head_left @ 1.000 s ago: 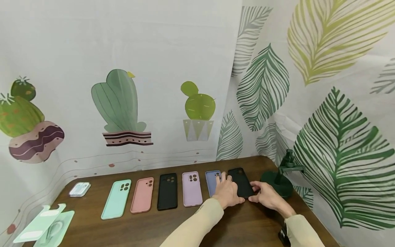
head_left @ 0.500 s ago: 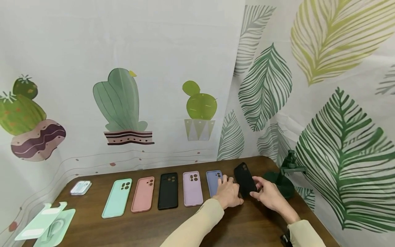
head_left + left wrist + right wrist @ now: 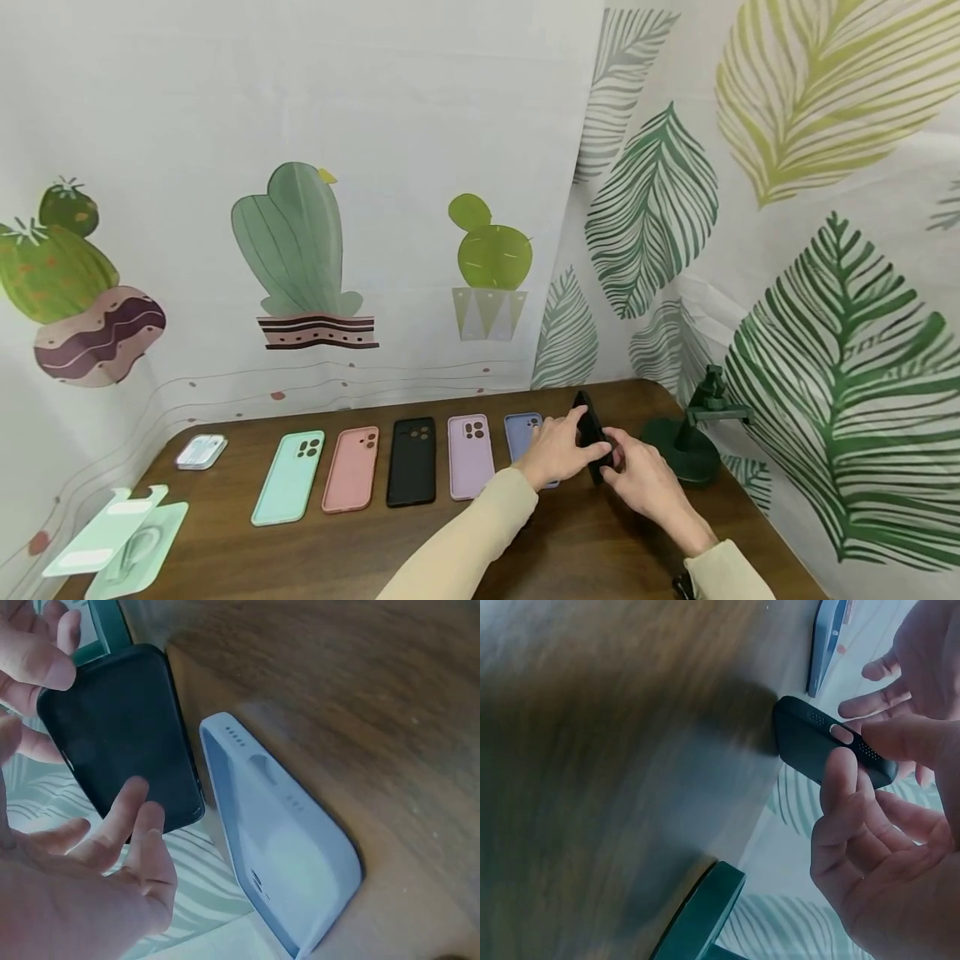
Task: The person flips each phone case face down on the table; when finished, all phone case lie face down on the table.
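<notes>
A black phone case [image 3: 587,427] stands tilted up off the table at the right, seen almost edge-on from the head. My right hand [image 3: 647,487] pinches its near end between thumb and fingers. My left hand [image 3: 551,454] reaches to its other side; in the left wrist view, the fairly straight fingers [image 3: 135,791] lie at the hollow inner face of the black case [image 3: 112,727]. The right wrist view shows the port cutout in the case's end [image 3: 806,739]. Under my left hand lies a blue phone case [image 3: 520,427], partly hidden.
Left of the blue case, a row holds lilac [image 3: 470,458], black [image 3: 411,467], pink [image 3: 350,471] and mint [image 3: 288,479] phone cases. A dark green stand [image 3: 686,450] is close to my right hand. A small white box [image 3: 201,452] and a mint stand [image 3: 127,537] sit at the far left.
The black case, flat on the table earlier, has been lifted and turned up on its side. My left hand has shifted from over the blue case toward the black one.
</notes>
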A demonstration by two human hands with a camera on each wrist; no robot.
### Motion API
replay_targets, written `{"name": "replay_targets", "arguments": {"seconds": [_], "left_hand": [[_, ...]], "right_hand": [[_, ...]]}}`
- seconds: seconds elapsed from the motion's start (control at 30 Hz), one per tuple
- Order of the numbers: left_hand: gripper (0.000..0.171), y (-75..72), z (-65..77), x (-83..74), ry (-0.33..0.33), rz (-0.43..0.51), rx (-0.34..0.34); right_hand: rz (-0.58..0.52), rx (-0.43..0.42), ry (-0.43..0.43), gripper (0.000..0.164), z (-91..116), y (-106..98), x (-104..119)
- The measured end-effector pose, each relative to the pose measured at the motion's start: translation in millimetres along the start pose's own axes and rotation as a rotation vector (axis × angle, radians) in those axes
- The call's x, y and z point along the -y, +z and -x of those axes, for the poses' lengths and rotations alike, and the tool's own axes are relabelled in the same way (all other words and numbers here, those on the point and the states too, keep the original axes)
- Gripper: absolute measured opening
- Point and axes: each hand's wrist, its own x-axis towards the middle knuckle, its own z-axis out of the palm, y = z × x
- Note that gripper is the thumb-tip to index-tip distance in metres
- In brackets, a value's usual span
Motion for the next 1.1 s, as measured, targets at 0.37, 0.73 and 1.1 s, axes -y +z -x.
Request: {"name": "replay_targets", "arguments": {"seconds": [0.37,0.73,1.1], "left_hand": [[0.094,-3.8,-0.1,-5.3,-0.049,0.035,0.049],[0.097,-6.8,1.4,-6.0,-0.088,0.111,0.082],[0.105,-11.0,4.6,-4.6,-0.114,0.18,0.095]], "right_hand": [[-0.028,-0.01,-0.041,0.064,0,4,-2],[-0.27,0.213,-0.07,0.08,-8,2,-29],[-0.275,0.302,-0.119,0.065,-24,5,-40]]}}
